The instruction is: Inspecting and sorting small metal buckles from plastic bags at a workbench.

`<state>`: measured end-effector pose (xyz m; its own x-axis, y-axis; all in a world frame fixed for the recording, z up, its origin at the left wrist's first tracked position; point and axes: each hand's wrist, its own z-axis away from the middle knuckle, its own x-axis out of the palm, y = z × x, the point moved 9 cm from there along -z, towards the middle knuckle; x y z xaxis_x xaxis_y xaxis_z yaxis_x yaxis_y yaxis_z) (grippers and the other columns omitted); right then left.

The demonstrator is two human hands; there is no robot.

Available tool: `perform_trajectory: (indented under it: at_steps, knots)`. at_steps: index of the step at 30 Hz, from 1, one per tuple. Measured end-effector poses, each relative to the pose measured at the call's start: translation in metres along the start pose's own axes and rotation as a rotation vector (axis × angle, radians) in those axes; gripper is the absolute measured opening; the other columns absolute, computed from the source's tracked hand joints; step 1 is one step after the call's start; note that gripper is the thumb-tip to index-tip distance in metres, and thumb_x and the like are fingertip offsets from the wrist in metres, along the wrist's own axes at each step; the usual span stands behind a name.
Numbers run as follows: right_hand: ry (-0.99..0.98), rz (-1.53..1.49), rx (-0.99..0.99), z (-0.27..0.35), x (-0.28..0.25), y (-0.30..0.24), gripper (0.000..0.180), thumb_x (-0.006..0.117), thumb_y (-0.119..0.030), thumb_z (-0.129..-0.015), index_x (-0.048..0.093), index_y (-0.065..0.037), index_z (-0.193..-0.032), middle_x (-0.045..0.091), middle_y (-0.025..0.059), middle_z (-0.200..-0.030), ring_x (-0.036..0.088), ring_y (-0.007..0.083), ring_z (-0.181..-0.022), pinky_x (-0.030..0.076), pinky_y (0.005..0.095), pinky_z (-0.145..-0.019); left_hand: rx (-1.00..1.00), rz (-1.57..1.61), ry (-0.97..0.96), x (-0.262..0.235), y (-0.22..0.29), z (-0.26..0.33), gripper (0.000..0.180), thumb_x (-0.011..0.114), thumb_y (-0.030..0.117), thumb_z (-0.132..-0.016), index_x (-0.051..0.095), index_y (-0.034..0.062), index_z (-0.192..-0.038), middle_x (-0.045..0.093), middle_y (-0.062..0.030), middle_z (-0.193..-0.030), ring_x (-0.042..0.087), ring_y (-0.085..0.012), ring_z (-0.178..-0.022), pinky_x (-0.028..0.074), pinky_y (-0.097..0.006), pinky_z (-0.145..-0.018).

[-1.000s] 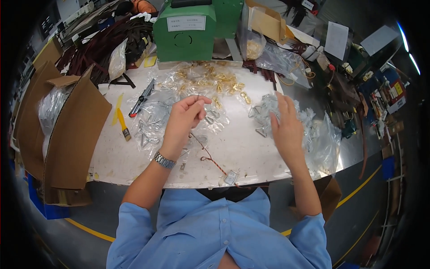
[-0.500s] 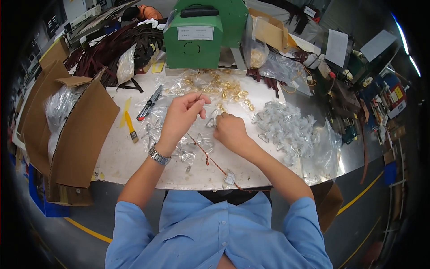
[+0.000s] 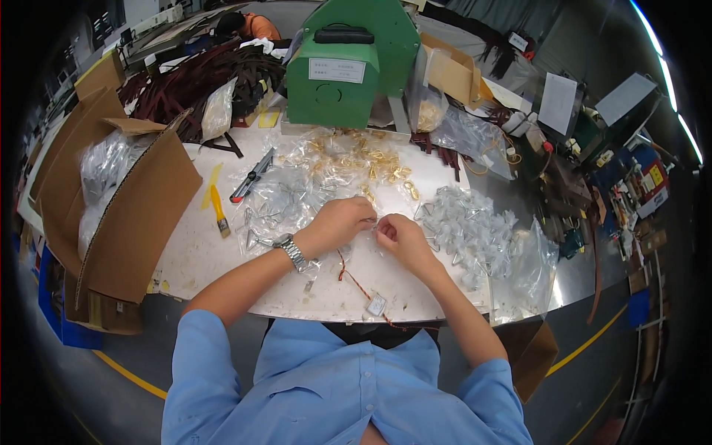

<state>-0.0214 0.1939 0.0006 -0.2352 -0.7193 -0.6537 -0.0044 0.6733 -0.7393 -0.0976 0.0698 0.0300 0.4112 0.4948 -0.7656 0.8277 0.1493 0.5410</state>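
Note:
My left hand (image 3: 343, 225), with a metal watch on its wrist, is closed in a pinch over the middle of the table. Fingertip to fingertip with it, my right hand (image 3: 404, 241) is also pinched. Something small shows between them, too little to name. Silver triangular metal rings in clear plastic wrap (image 3: 278, 196) lie beyond and left of my left hand. A larger pile of wrapped silver triangular rings (image 3: 469, 226) sits right of my right hand. Gold-coloured metal clasps (image 3: 378, 165) lie behind both hands. A reddish braided cord (image 3: 357, 284) with a small tag (image 3: 376, 305) lies nearer me.
A utility knife (image 3: 253, 176) and a yellow-handled brush (image 3: 219, 211) lie at left, beside an open cardboard box (image 3: 141, 215). A green machine (image 3: 334, 93) stands at the back. Dark strips (image 3: 178, 93) are heaped far left. A clear bag (image 3: 535, 256) lies at right.
My left hand has come down and right, and my right hand slightly down and right, so their fingertips now meet. The view has shifted a little.

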Motion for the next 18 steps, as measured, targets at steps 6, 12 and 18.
perform_trajectory:
  at_steps: [6, 12, 18]
  knots:
    - [0.167, 0.372, -0.161, 0.007, -0.002, -0.027, 0.018, 0.076, -0.017, -0.091, 0.069, 0.0, -0.093, 0.067, 0.0133, -0.086, 0.067, 0.0269, -0.071, 0.056, 0.0388, -0.07, -0.049, -0.003, 0.002, 0.005, 0.008, -0.006, 0.016, 0.071, 0.012, -0.093, 0.071, 0.0052, -0.107, 0.073, -0.0128, -0.109, 0.07, -0.0349, -0.096, 0.056, -0.043, -0.082]
    - [0.03, -0.028, 0.016, 0.009, -0.01, -0.013, 0.018, 0.072, -0.02, -0.098, 0.074, -0.002, -0.096, 0.069, 0.0039, -0.079, 0.062, 0.0107, -0.069, 0.05, 0.0308, -0.062, -0.094, 0.183, 0.192, -0.026, 0.014, -0.006, 0.015, 0.072, 0.015, -0.095, 0.071, 0.0025, -0.102, 0.074, -0.0121, -0.096, 0.072, -0.0284, -0.086, 0.056, -0.04, -0.079]
    - [-0.151, -0.711, 0.27, 0.032, 0.007, 0.003, 0.018, 0.071, -0.02, -0.1, 0.076, -0.002, -0.102, 0.075, 0.0004, -0.092, 0.063, 0.0061, -0.073, 0.045, 0.0217, -0.063, -0.307, 0.656, -0.013, -0.002, 0.0, 0.004, 0.021, 0.074, 0.015, -0.096, 0.071, -0.0051, -0.094, 0.074, -0.0034, -0.083, 0.064, -0.0077, -0.077, 0.052, -0.028, -0.072]
